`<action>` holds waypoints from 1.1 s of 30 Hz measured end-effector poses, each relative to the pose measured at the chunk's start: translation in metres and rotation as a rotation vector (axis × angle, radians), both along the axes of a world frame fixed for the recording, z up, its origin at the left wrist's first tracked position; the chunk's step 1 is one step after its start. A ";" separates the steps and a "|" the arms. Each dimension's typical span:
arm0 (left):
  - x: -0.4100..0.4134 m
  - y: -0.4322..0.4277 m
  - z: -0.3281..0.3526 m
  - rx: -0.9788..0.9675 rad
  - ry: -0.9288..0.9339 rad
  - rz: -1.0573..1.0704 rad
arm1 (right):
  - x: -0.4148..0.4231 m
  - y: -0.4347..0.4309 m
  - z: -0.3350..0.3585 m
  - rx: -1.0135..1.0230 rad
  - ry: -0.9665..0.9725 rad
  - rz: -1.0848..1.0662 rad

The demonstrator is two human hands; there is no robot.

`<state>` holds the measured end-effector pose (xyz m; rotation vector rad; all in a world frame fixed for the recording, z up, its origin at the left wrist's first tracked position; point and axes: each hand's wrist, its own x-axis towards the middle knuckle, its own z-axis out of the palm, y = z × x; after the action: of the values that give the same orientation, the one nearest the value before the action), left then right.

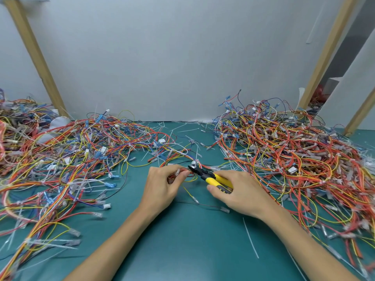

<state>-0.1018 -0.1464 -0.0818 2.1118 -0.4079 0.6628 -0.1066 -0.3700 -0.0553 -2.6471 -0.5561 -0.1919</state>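
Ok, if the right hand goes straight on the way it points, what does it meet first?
The right hand, yellow cutters leading, would first meet the wire bundle that the left hand pinches, near its white cable tie. The tips look almost on it, though depth is unclear.

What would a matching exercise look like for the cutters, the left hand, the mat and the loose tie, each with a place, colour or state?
1 cutters
2 left hand
3 mat
4 loose tie

A teal
B in the right hand
C pinching wires
D white, lying alone

Pairs: 1-B, 2-C, 3-A, 4-D
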 end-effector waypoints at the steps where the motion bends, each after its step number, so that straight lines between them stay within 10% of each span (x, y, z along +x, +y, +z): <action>1: 0.000 0.000 0.000 -0.003 -0.001 0.011 | 0.001 -0.001 -0.001 0.001 0.004 0.015; 11: 0.001 -0.001 -0.005 0.041 0.032 0.122 | 0.001 0.006 -0.005 0.041 0.038 -0.008; 20: 0.000 -0.005 -0.006 0.033 0.091 0.073 | 0.003 0.006 0.001 0.348 0.440 -0.018; 33: 0.002 0.000 -0.005 -0.011 0.164 0.027 | -0.003 0.010 0.000 0.237 0.295 -0.025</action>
<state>-0.0993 -0.1464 -0.0872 2.1460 -0.2845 0.5015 -0.1096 -0.3595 -0.0553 -2.3936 -0.3767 0.1180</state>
